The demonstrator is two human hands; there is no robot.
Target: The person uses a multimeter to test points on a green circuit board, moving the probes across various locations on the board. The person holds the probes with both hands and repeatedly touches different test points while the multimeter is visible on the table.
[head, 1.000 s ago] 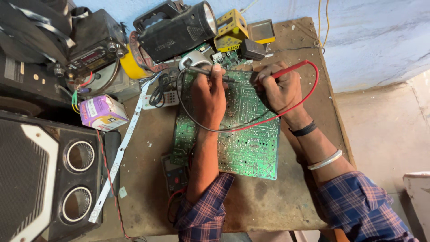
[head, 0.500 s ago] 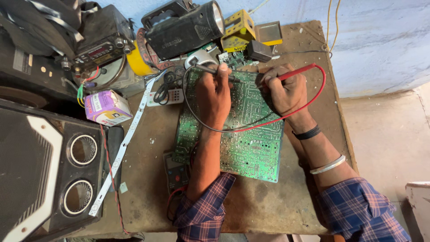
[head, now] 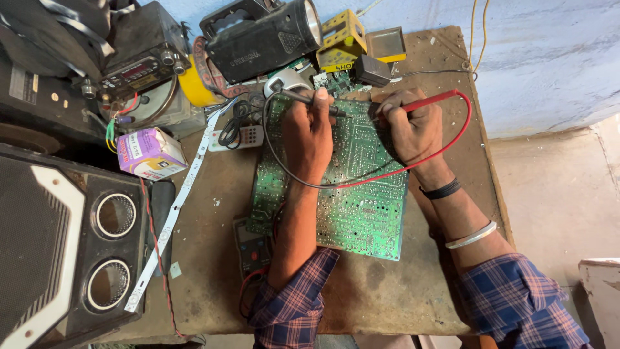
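A large green circuit board (head: 355, 207) lies solder side up on the brown worktable (head: 387, 297). My left hand (head: 309, 139) grips a black test probe (head: 303, 98), its tip resting on the board's upper part. My right hand (head: 408, 126) grips a red test probe (head: 429, 101), tip pressed on the board close to the black one. Black and red leads (head: 387, 176) loop across the board. A dark multimeter (head: 252, 249) sits under the board's lower left corner, partly hidden by my left forearm.
A speaker cabinet (head: 64, 239) fills the left side. A car stereo unit (head: 139, 68), a black torch (head: 271, 35), a yellow metal box (head: 342, 39), a purple-white carton (head: 148, 152), a small remote (head: 248, 137) and a white LED strip (head: 168, 226) crowd the table's back and left.
Both hands stay on the board with only slight shifts of the probe tips. The head camera has drifted a little, so the scene sits slightly differently in view.
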